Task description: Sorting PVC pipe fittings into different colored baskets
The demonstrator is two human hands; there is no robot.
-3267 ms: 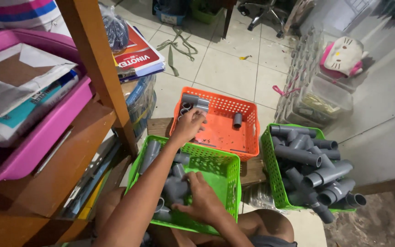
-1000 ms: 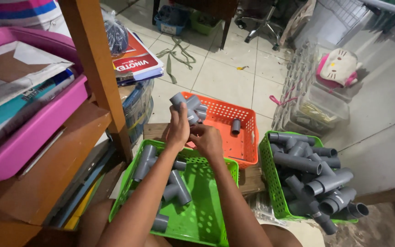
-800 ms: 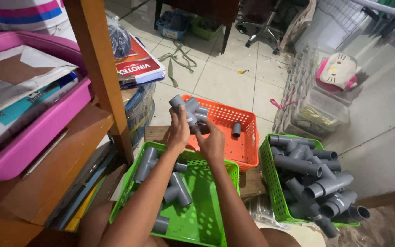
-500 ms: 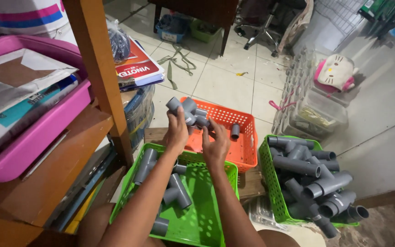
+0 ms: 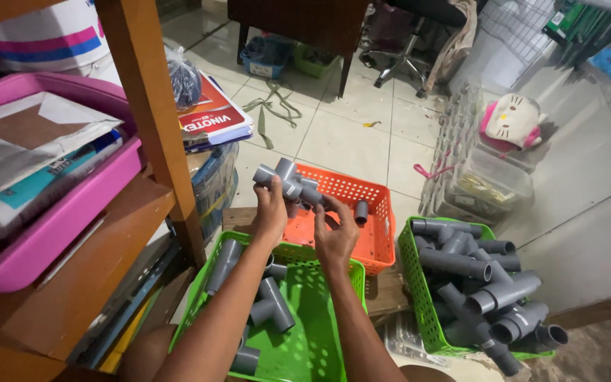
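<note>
My left hand [image 5: 271,212]: raised over the baskets, fingers wrapped around a grey pipe fitting [image 5: 282,180], which it holds up at its lower end.
My right hand [image 5: 335,233]: beside the left, palm toward me, fingers curled loosely; its fingertips [image 5: 328,205] reach up to the right end of the fitting, but I cannot tell whether they grip it or only touch it.
Pipe fitting: a cluster of short grey tube pieces joined together, lifted in the air in front of the orange basket [image 5: 373,240], above the near green basket [image 5: 312,332].
Orange basket: sits on the floor beyond my hands, with one short grey sleeve [image 5: 361,211] standing inside near its right wall.
Near green basket: right under my forearms, holding a few loose grey tee pieces and tubes [image 5: 274,311].
Right green basket [image 5: 419,297]: just beside the orange one, piled high with grey pipe lengths [image 5: 486,283].
Wooden shelf post [image 5: 153,120]: upright on my left, close to my left hand.
Pink tray [image 5: 65,212]: on the shelf to the left, filled with papers and envelopes.
Clear plastic boxes [image 5: 479,180]: on the tiled floor behind the right green basket, a soft toy on top.
</note>
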